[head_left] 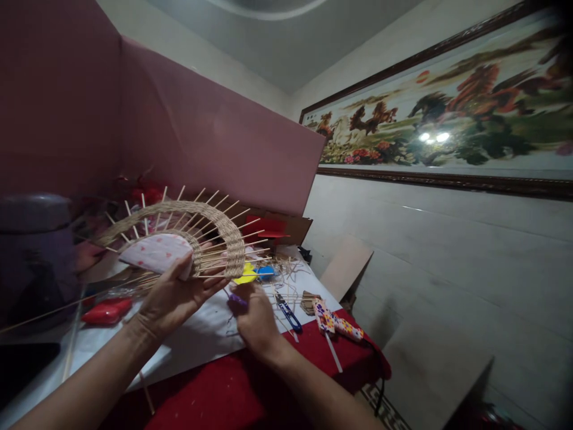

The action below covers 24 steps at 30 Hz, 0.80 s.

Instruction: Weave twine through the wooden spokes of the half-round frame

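Head camera: how many hands are there, and what are they doing?
Two. The left hand is partly curled, thumb over the front and fingers beneath, gripping one woven fan. The right hand is curled nearly into a fist; whether it grips the one purple piece at its fingers, I cannot tell.
Where is the fan?
Held up over the table's white sheet, tilted, left of the right hand.
Count its parts.
Two woven bands, an outer and an inner; one half-round panel printed with red marks; well over a dozen sticks, too crowded for an exact figure.
And around it?
One yellow piece and one blue piece, side by side just beyond the right hand. To its right, one pair of snips, then one flower-patterned glue gun.
Anything on the left?
One red packet, on the sheet.
On the wall?
One framed picture of horses.
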Available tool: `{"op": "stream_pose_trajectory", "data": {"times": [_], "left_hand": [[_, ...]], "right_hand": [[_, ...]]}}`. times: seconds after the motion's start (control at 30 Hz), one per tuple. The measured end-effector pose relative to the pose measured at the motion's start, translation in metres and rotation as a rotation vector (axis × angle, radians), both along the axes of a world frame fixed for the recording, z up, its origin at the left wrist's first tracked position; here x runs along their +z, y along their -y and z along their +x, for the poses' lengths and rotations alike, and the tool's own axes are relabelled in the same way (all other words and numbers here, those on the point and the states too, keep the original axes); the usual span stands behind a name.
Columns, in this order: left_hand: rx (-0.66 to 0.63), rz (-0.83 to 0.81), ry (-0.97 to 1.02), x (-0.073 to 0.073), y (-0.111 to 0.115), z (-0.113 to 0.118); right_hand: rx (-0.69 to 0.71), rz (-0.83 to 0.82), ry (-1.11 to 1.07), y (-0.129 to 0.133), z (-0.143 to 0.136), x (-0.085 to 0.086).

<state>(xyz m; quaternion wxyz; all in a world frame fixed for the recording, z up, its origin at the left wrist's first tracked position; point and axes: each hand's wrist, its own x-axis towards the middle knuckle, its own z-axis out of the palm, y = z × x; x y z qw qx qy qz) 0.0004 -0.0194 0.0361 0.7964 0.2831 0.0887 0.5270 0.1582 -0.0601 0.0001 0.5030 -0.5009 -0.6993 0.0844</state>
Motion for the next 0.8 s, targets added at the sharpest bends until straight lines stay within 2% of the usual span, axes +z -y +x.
{"op": "stream_pose_trajectory", "data": {"times": [0.07,0.13,0.2,0.27,0.3,0.37,0.5,0.6,0.8], "left_hand": [[0.005,0.023,0.025,0.001,0.001,-0.001],[-0.009,0.019,0.048,0.004,0.002,-0.002],[-0.004,-0.005,0.074,0.006,0.003,-0.003],[0.012,-0.031,0.108,0.008,0.002,-0.004],[0.022,-0.038,0.123,0.008,0.001,-0.004],[0.033,-0.044,0.131,0.007,-0.001,-0.004],[0.022,-0.025,0.098,0.003,-0.003,-0.004],[0.029,0.030,0.045,0.003,-0.001,-0.001],[-0.016,0.127,-0.083,0.002,0.004,0.005]], "right_hand": [[-0.124,0.063,0.201,0.018,0.032,0.005],[-0.250,0.049,0.332,0.039,0.076,0.009],[-0.386,-0.052,0.450,0.057,0.123,0.010],[-0.472,-0.244,0.549,0.069,0.166,0.006],[-0.495,-0.338,0.570,0.073,0.183,0.003],[-0.445,-0.443,0.589,0.076,0.209,-0.003],[-0.241,-0.436,0.566,0.072,0.229,-0.011],[-0.173,-0.400,0.539,0.065,0.231,-0.016],[-0.329,-0.369,0.482,0.022,0.236,-0.033]]}}
